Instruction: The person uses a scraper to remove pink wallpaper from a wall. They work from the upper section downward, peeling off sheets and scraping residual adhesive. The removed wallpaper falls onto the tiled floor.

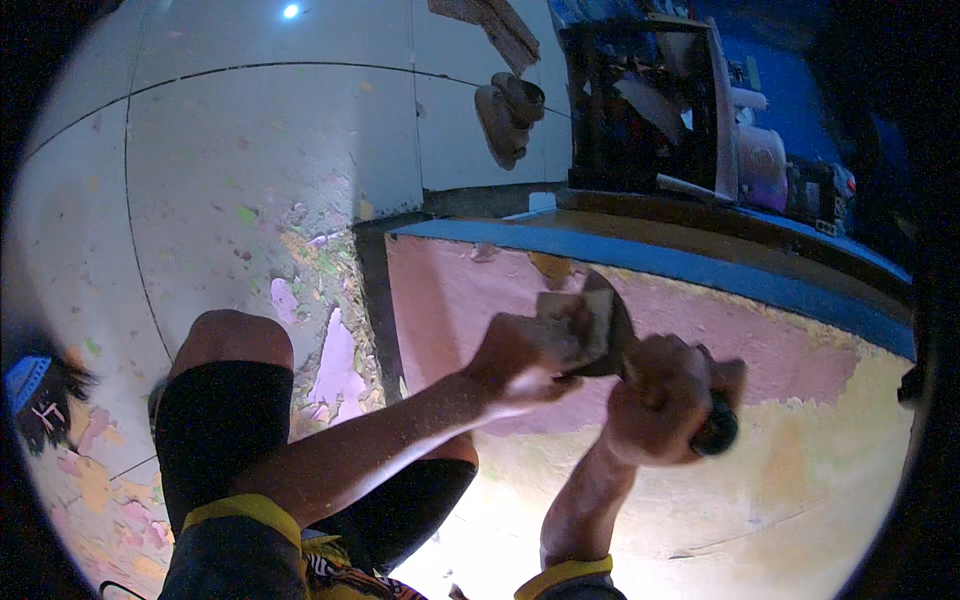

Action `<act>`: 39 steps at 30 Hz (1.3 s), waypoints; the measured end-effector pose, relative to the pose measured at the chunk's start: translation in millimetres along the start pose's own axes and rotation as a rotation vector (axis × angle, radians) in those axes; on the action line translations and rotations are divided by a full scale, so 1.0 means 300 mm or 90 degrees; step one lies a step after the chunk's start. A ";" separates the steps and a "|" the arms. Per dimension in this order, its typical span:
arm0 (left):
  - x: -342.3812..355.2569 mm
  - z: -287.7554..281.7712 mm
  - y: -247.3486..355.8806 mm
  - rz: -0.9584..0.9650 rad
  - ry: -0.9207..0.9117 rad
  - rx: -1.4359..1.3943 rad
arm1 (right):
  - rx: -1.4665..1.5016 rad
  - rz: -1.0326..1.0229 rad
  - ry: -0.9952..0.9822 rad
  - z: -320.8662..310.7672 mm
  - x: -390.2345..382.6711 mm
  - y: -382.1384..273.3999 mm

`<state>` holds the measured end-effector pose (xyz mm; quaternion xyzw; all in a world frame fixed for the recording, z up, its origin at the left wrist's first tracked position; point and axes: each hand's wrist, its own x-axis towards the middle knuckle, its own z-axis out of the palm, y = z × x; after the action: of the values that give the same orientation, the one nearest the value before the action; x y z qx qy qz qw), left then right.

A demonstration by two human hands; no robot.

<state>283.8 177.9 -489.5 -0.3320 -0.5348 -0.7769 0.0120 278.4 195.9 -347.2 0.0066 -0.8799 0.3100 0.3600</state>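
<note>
In my right hand (pixel 660 400) is a scraper with a dark round-ended handle (pixel 718 425); its curved grey blade (pixel 622 325) points up from the fist. My left hand (pixel 520 360) is closed on a pale, flat, squarish piece (pixel 592 318), held against or just before the blade; its kind I cannot make out. Both hands are in front of a low wall. Pink paint (pixel 440 290) covers its upper part with a ragged lower edge, and a yellowish surface (pixel 790 460) shows below. Motion blurs the right hand slightly.
Pink paint flakes (pixel 338 360) and crumbs litter the tiled floor (pixel 230 150) along the wall's foot. A blue brush with dark bristles (pixel 45 400) lies at far left. Beyond the wall's blue ledge (pixel 600 245) stand a dark-framed shelf (pixel 640 110) and a pinkish tub (pixel 762 165). Shoes (pixel 508 115) rest farther back.
</note>
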 end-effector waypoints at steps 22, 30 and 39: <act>-0.015 0.022 -0.002 -0.020 -0.037 0.052 | 0.160 0.114 0.028 -0.057 -0.014 -0.013; 0.012 0.004 0.036 0.012 0.005 -0.013 | 0.190 0.057 0.108 -0.070 -0.011 -0.036; -0.058 0.027 -0.032 -0.064 0.045 -0.029 | -0.098 0.041 -0.025 0.012 -0.032 0.032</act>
<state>297.8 183.1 -504.9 -0.2773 -0.5320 -0.7999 -0.0154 281.0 199.7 -360.4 -0.0431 -0.9077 0.2529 0.3321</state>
